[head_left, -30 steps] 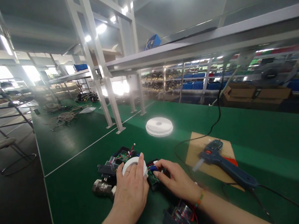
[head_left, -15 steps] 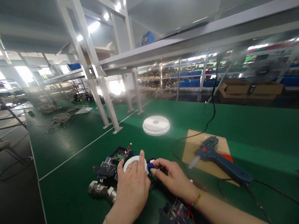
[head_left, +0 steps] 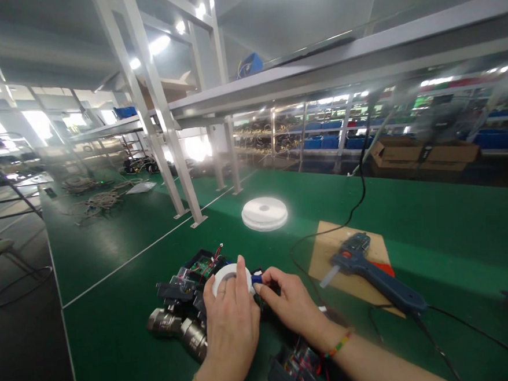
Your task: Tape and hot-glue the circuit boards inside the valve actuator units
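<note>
My left hand (head_left: 231, 311) lies over a white ring-shaped roll (head_left: 220, 278), gripping it with the index finger stretched along its top. At the roll's right edge, my right hand (head_left: 293, 301) pinches a small blue part (head_left: 256, 279) between thumb and fingers. Just left of the hands are black housings with a green circuit board (head_left: 203, 266) and thin red and black wires. Metal valve fittings (head_left: 165, 322) lie nearer to me. Below my right wrist sits another black housing (head_left: 298, 370) with red wires, partly cut off by the frame.
A white reel (head_left: 265, 214) lies farther back on the green bench (head_left: 345, 198). To the right, a glue gun (head_left: 372, 269) rests on a tan board (head_left: 325, 249), its cord trailing rightward. White shelf posts (head_left: 178, 161) rise from the bench. Bundled cables (head_left: 102, 202) lie far left.
My left hand and the white roll have shifted slightly to the right, uncovering more of the metal fittings. The right hand keeps its pinch on the blue part.
</note>
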`<state>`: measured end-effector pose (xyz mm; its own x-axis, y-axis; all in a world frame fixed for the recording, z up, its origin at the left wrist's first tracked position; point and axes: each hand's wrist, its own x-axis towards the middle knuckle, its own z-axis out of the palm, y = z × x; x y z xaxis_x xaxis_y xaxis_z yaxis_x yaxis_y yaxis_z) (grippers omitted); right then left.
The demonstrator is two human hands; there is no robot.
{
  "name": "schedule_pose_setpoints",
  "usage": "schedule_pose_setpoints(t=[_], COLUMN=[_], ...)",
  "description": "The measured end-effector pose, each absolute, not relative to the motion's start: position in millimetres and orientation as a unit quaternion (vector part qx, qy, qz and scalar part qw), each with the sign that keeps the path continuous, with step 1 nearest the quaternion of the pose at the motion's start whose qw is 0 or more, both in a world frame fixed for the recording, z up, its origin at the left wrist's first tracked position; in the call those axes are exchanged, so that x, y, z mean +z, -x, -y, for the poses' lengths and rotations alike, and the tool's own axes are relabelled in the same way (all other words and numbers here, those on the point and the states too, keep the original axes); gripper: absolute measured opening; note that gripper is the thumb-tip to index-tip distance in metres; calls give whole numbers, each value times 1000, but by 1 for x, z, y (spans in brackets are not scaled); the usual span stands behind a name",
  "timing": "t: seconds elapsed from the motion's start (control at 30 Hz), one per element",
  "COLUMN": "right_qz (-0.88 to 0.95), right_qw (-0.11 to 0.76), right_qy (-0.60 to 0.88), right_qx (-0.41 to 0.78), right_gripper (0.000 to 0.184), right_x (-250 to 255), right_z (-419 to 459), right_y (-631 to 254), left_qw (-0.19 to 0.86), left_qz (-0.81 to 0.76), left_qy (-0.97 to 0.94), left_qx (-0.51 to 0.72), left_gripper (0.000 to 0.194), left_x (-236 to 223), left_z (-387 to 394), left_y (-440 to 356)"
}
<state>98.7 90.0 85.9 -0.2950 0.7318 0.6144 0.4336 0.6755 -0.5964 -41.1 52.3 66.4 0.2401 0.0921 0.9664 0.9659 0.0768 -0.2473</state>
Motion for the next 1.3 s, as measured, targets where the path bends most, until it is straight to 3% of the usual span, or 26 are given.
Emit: schedule_pose_setpoints(t=[0.23,0.43,0.97,1.1,1.3], right_qz=[754,816,849,840,833], right_qw=[462,410,360,374,434], right_qy=[443,365,242,238,264], right_qx=[146,179,301,313,219], right_gripper=[30,30,58,48,27], right_x=[94,106,110,106,105], right_z=[-91,-101,-126,-119,-112], right_y=[-97,-114,-130,-123,-118], left_qw=[626,589,520,527,535], left_qz=[383,464,475,470,472], left_qy=[461,526,573,591,607], left_qx=[-498,-402,-418,-389,-349], left_gripper=[66,61,64,64,60], left_x=[65,62,62,66,73], left_z=[-43,-47,-51,-50,-54], left_y=[45,58,64,67,63])
